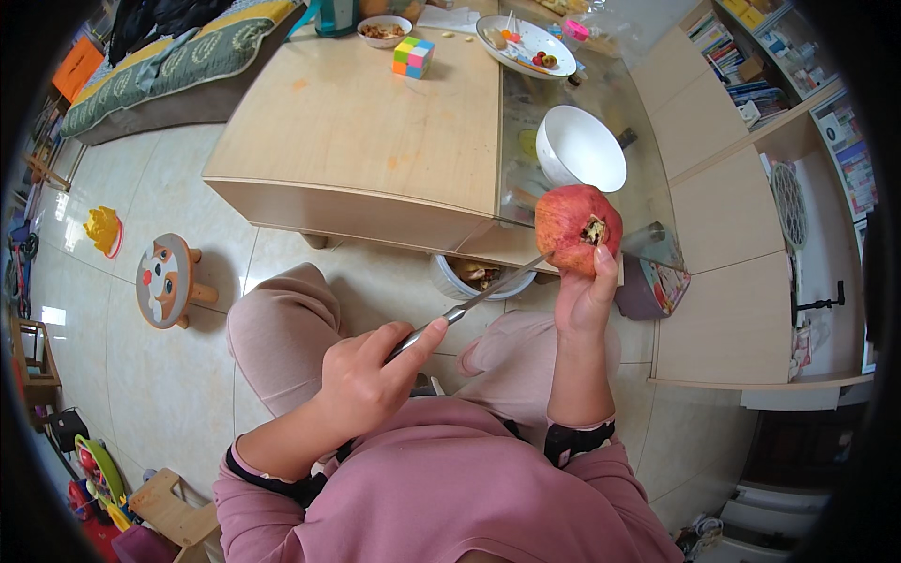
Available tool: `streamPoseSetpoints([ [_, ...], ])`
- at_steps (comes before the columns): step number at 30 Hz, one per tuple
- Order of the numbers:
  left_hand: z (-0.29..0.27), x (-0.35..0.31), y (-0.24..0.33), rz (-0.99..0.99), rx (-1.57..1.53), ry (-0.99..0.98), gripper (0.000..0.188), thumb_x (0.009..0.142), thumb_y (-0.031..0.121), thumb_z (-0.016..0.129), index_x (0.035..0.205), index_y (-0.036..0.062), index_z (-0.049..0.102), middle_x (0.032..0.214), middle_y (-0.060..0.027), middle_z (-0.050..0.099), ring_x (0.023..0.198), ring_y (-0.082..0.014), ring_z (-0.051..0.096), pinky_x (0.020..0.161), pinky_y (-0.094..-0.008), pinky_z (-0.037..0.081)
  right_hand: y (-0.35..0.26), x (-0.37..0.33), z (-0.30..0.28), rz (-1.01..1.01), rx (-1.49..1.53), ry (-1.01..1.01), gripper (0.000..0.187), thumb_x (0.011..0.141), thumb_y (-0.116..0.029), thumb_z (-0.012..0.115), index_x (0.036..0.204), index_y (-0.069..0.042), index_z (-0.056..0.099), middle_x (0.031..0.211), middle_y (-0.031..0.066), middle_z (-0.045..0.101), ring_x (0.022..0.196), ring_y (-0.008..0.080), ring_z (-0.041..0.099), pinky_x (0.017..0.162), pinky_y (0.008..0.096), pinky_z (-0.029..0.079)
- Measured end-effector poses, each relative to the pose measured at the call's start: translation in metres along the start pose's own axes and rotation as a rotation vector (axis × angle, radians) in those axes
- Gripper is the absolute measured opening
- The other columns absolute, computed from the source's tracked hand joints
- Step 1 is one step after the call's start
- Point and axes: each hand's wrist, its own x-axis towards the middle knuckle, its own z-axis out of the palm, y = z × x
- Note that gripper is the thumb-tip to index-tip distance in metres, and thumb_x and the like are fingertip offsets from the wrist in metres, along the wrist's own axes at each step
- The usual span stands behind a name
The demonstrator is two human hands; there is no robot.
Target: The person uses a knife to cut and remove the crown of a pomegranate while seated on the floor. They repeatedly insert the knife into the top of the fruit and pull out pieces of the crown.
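A large red pomegranate (554, 218) is held up in my right hand (584, 298), its brownish crown end facing me. The thumb shows near the crown; the other fingers are largely hidden behind the fruit. My left hand (368, 371) is closed around the metal handle of a knife (502, 284), index finger stretched along it. The blade slants up to the right, and its tip meets the lower left side of the pomegranate. Just beyond the fruit, a white bowl (601, 155) stands on the glass part of the table.
The wooden table (366, 122) carries a colourful cube puzzle (413, 58), a small bowl of food (385, 32) and a white plate (507, 54) with small fruits. Below its edge sits a bin (450, 281) with scraps. An animal-face stool (164, 281) is on the left floor; cabinets (718, 310) line the right.
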Motion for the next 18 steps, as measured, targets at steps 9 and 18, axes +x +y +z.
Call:
streamPoseSetpoints([
  [9, 0.023, -0.026, -0.012, -0.241, 0.126, -0.383, 0.056, 0.075, 0.004, 0.069, 0.130, 0.0121, 0.070, 0.083, -0.0079, 0.063, 0.060, -0.0237, 0.064, 0.052, -0.0376, 0.051, -0.013, -0.011, 0.007, -0.009, 0.059, 0.002, 0.073, 0.091, -0.048, 0.059, 0.150, -0.009, 0.043, 0.149, 0.0091, 0.050, 0.136, 0.0258, 0.051, 0.110, 0.0466, 0.045],
  [18, 0.020, -0.035, -0.022, -0.120, 0.028, -0.024, 0.055, 0.076, 0.006, 0.068, 0.130, 0.0137, 0.070, 0.091, -0.0071, 0.065, 0.059, -0.0197, 0.061, 0.050, -0.0322, 0.049, -0.021, 0.002, 0.016, 0.041, 0.036, 0.045, 0.073, 0.091, -0.051, 0.059, 0.149, -0.010, 0.044, 0.148, 0.0088, 0.051, 0.134, 0.0258, 0.052, 0.105, 0.0438, 0.047],
])
